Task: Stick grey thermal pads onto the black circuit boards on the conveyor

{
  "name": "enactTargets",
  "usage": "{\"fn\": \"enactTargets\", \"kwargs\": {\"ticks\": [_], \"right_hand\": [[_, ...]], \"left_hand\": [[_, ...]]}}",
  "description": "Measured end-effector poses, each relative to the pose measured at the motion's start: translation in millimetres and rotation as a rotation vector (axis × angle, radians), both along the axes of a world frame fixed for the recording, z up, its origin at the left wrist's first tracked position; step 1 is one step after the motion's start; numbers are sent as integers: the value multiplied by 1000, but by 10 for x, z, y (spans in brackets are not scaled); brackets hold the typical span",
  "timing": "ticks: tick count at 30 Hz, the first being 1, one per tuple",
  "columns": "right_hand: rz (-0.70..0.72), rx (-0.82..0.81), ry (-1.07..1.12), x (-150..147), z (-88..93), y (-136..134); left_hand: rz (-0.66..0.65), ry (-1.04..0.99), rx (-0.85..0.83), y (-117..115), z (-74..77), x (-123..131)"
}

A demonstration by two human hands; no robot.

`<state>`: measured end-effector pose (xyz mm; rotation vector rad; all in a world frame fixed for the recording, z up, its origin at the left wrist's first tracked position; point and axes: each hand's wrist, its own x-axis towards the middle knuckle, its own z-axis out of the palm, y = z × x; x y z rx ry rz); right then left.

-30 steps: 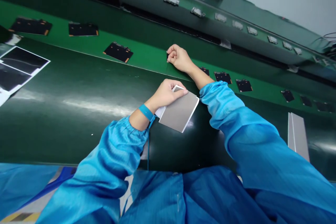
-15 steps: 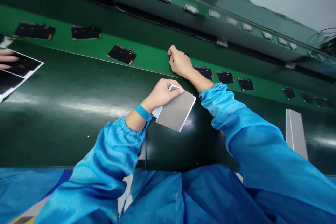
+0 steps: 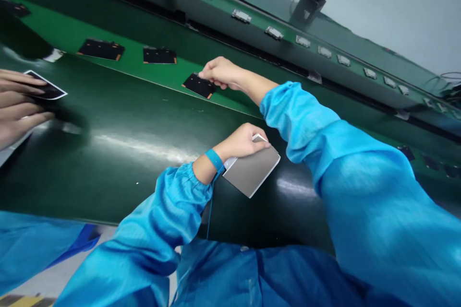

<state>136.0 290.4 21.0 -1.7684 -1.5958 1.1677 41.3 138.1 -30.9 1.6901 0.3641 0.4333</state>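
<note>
My left hand [image 3: 247,141] grips a flat grey panel [image 3: 252,170] with white edges, tilted above the dark green worktop [image 3: 137,139]; its thumb lies on top, and a blue strap circles the wrist. My right hand [image 3: 221,73] is stretched out to a thin black panel [image 3: 198,85] with small orange tabs, on the bright green strip. Thumb and fingers close on that panel's upper right corner, partly hiding it. The panel still appears to rest on the strip.
More black panels [image 3: 159,55] lie along the green strip [image 3: 133,69]. Small silvery parts [image 3: 273,33] line a raised ledge behind. At the left edge, a co-worker's hands [image 3: 18,110] hold a black sheet with a white border [image 3: 54,91]. A black device [image 3: 309,2] stands at the back.
My right hand has moved left along the strip to another black panel and taken its corner. My left hand keeps the grey panel. The view has shifted, and the co-worker's hands reach further in.
</note>
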Motion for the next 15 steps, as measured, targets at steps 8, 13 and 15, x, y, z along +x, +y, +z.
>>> {"fn": "enactTargets", "kwargs": {"ticks": [8,13,15], "right_hand": [[-67,-14,17,-472,-469,353],[-65,36,70,-302,-607,339],[-76,49,69,-260,-614,317]], "left_hand": [[-64,-190,5,-39,-157,71],[-88,-142,54,-50,-173,100],[-86,-122,69,-49,-155,95]]}}
